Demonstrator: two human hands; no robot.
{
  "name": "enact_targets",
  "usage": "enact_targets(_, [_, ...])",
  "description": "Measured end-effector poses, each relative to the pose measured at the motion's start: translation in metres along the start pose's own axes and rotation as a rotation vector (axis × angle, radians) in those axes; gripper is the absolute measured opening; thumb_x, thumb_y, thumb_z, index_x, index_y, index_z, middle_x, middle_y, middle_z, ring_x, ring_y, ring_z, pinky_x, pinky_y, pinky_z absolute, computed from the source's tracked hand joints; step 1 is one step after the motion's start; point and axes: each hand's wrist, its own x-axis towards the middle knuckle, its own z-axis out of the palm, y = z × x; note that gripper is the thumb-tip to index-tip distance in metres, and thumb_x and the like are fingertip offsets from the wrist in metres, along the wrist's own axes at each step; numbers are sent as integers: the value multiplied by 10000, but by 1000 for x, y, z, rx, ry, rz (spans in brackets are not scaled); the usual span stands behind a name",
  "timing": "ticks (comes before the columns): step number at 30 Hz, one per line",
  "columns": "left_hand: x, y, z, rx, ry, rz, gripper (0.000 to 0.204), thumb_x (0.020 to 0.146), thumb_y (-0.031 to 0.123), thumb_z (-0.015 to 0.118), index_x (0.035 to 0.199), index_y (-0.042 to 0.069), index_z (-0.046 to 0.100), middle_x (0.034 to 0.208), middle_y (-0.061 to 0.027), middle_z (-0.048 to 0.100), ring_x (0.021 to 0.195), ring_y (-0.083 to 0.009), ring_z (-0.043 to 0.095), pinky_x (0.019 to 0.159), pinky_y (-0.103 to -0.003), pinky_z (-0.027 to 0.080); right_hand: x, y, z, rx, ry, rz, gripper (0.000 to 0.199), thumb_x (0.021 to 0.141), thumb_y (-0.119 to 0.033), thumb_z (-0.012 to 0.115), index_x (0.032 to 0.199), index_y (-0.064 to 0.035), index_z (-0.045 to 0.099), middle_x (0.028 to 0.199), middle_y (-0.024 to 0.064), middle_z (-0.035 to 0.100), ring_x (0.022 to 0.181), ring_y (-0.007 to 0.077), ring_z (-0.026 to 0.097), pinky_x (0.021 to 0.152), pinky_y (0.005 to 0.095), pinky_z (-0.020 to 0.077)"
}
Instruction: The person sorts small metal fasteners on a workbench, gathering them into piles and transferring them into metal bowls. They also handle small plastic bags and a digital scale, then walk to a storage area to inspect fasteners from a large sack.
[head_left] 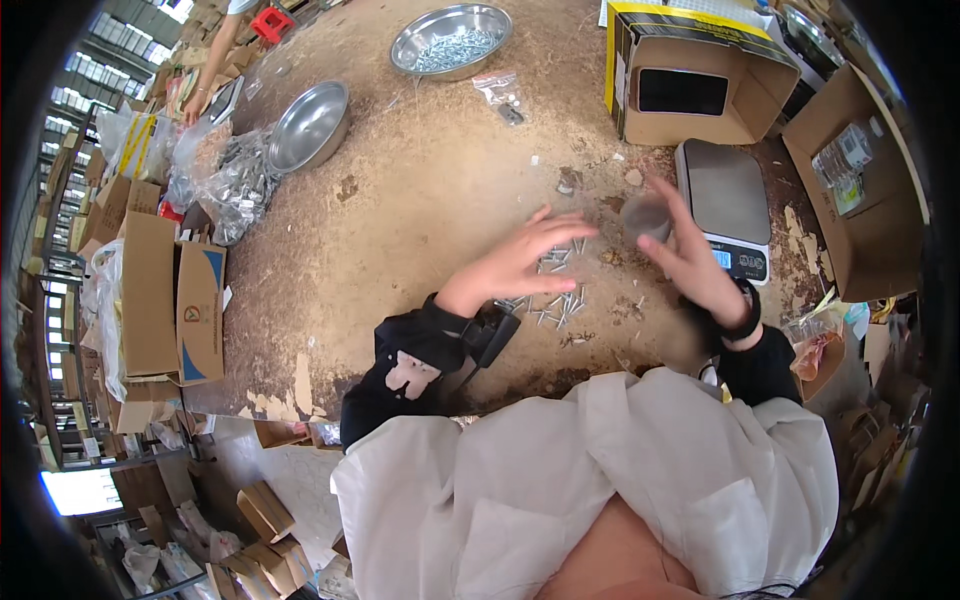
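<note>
My left hand hovers palm down over a loose pile of small silver screw-like pieces on the table. Its fingers are stretched out and apart, partly covering the pile, and nothing shows in them. To its right, my right hand curves around a small greyish, see-through cup, thumb on the near side and fingers along the far right side. The cup is blurred, and its contents cannot be made out. Just right of that hand stands a digital scale with a bare grey plate and a lit display.
A steel bowl of similar metal pieces stands at the back, another steel bowl farther left. Plastic bags and a carton line the left edge. Open cardboard boxes border the right. Another person's arm reaches in at far left.
</note>
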Motion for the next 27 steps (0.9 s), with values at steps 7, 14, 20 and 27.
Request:
enact_targets(7, [-14, 18, -21, -321, 132, -90, 624, 805, 333, 677, 1314, 44, 460, 1337, -117, 487, 1285, -248, 402, 1080, -374, 284, -9, 12, 16, 135, -90, 125, 684, 907, -200, 590, 1421, 20, 196, 1335, 166, 387, 1249, 221, 372, 1046, 327, 281])
enact_targets(14, [-56, 10, -40, -97, 315, -343, 576, 815, 304, 697, 1280, 40, 480, 1289, -159, 509, 1237, -291, 446, 1032, -373, 344, -7, 0, 20, 202, -314, 122, 691, 903, -197, 596, 1422, 17, 193, 1354, 154, 366, 1247, 208, 369, 1033, 329, 296])
enact_targets(20, [-77, -16, -55, 128, 411, -371, 572, 831, 296, 678, 1293, 35, 464, 1318, -142, 486, 1267, -278, 420, 1051, -374, 324, -3, 3, 42, 403, -350, 160, 671, 896, -160, 595, 1421, -3, 208, 1339, 130, 397, 1247, 200, 379, 1043, 333, 294])
enact_targets(27, [-61, -122, -152, 501, 610, -518, 629, 810, 338, 679, 1271, -25, 454, 1334, -225, 435, 1236, -347, 429, 1032, -397, 346, 3, -30, 52, 710, -169, 184, 714, 859, -123, 632, 1433, -55, 213, 1304, 128, 460, 1205, 195, 436, 1026, 334, 326])
